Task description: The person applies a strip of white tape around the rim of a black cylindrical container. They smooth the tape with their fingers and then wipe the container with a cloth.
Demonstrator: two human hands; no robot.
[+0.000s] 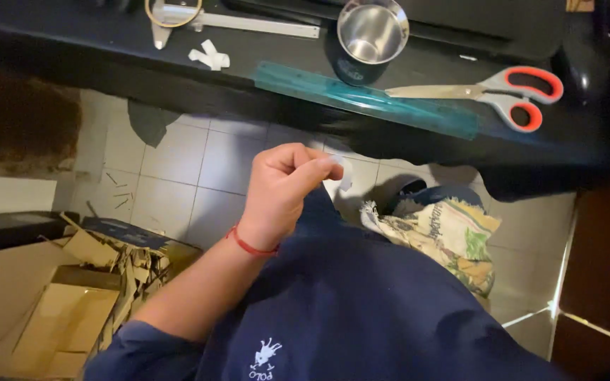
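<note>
The left hand [280, 194] pinches a small white paper scrap [344, 175] between thumb and fingers, above the navy shirt [361, 303]. Beyond the grip, on the dark table [107, 42], lie a green ruler [365, 99], scissors [488, 95] and 1 empty steel cup [371, 35]. Left below the grip, a cardboard box [58, 317] holds cardboard pieces. The right hand is not visible.

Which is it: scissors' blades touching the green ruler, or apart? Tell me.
Touching. The head view shows the scissors blade tips lying across the green ruler, overlapping it with no gap visible.

Pale tiled floor [178, 169], dark desk [107, 63]
</note>
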